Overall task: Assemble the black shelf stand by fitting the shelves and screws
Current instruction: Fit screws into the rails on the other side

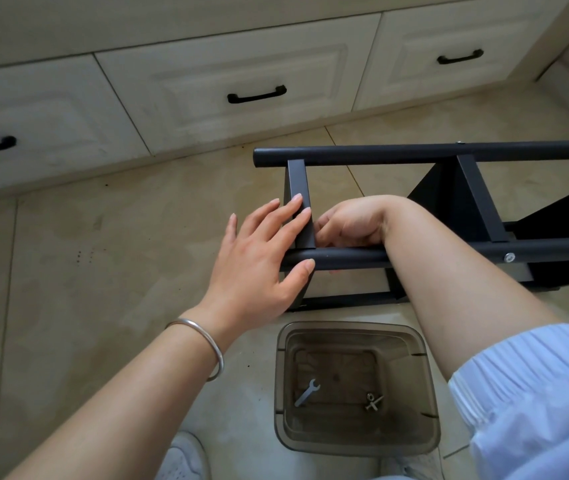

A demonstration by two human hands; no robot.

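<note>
Black shelf stand lies on its side on the tiled floor, just in front of the cream drawers, tubes running left-right so the joints face up and are reachable. End shelf sits at the left end between the far and near tube.

Left hand flat against that shelf's edge, fingers straight and spread, thumb touching the near tube, pressing not gripping (probably steadying the shelf so its hole lines up).

Right hand reaches over the near tube and down inside the frame just right of the shelf, fingers curled inward. Likely working a screw or nut there, but fingertips are hidden, so can't tell what, if anything, they pinch.

A fitted screw shows on the near tube further right, by the next shelf, so that joint looks done.

Clear plastic bin sits near, between the arms, holding a small wrench and some leftover hardware (kept within easy reach).
</note>
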